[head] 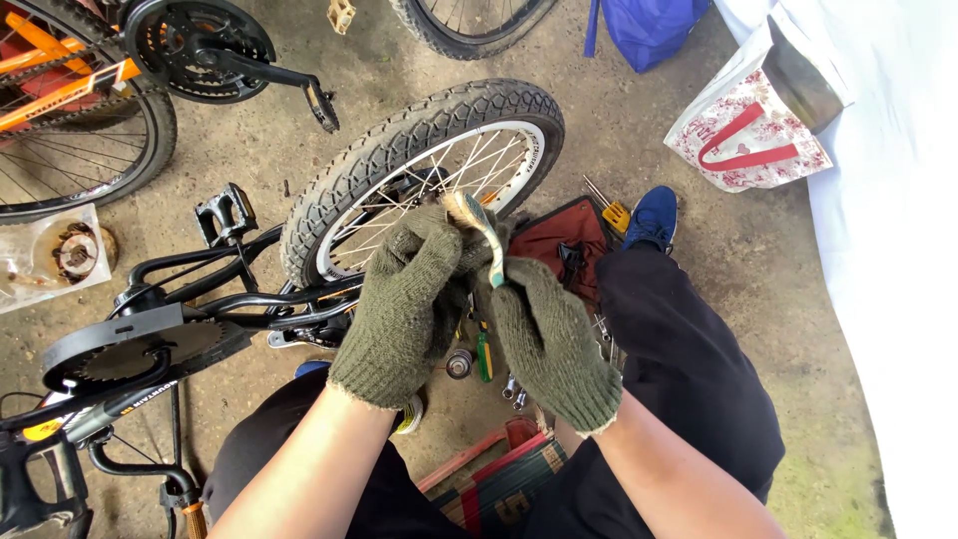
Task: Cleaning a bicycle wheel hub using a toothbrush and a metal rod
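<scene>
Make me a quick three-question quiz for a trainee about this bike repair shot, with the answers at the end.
1. True or false: both hands wear knitted green gloves.
2. What do the gloved hands hold between them? A) a pedal B) a small brush C) a spanner
3. What lies on the ground right behind the hands?

Key
1. True: the left hand and right hand are both gloved.
2. B: a small brush, bristles up, gripped by both hands.
3. A bike wheel with a knobbly tyre, fitted on a black frame lying on its side.
</scene>
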